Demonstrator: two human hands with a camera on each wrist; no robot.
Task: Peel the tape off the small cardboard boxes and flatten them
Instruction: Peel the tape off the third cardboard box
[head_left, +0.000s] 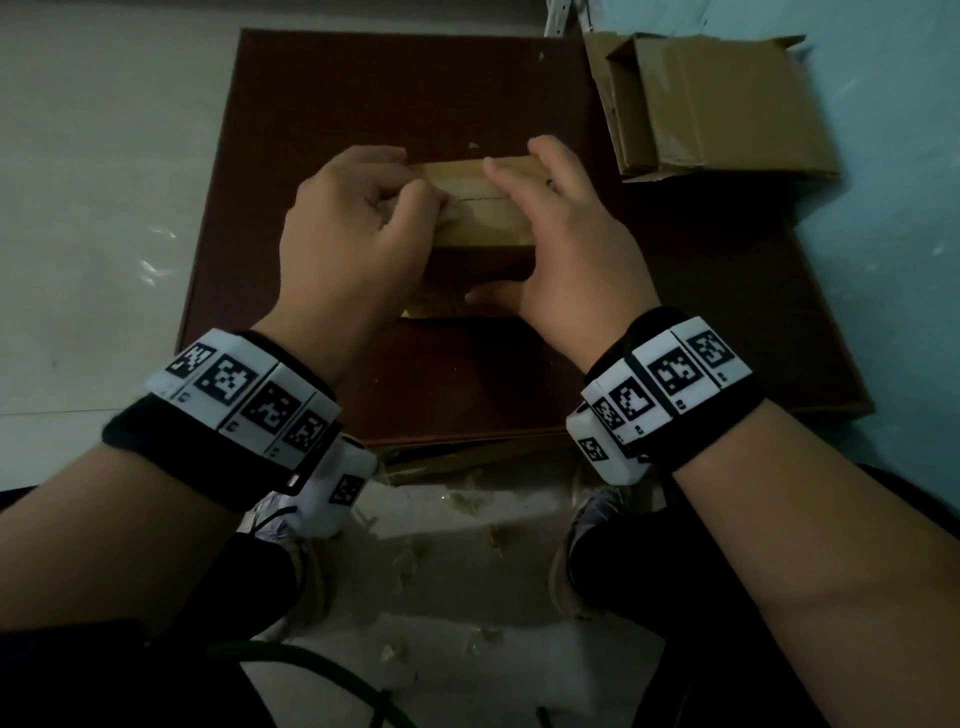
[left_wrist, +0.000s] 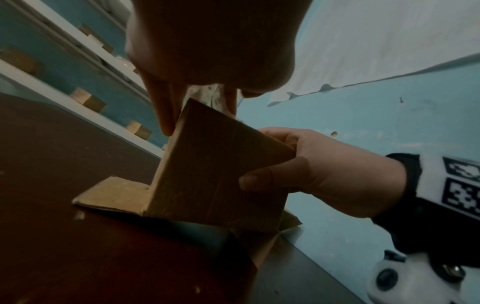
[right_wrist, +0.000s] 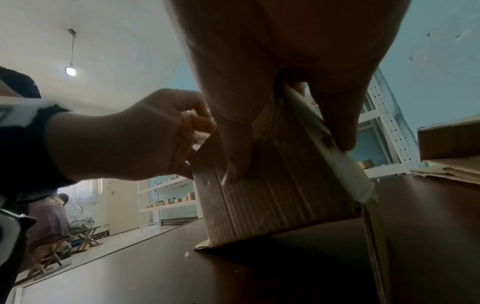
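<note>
While the right hand (head_left: 561, 249) grasps the small cardboard box (head_left: 488, 218) on the brown board (head_left: 415, 93) and the left hand (head_left: 358, 228) pinches its tape (head_left: 467, 200), a sharp pull may tear the tape short.

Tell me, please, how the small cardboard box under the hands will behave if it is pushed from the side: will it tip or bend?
The small cardboard box stands taller than wide on opened bottom flaps, so it would probably tip without the right hand steadying it. Thin corrugated walls suggest it is light and would flex.
</note>
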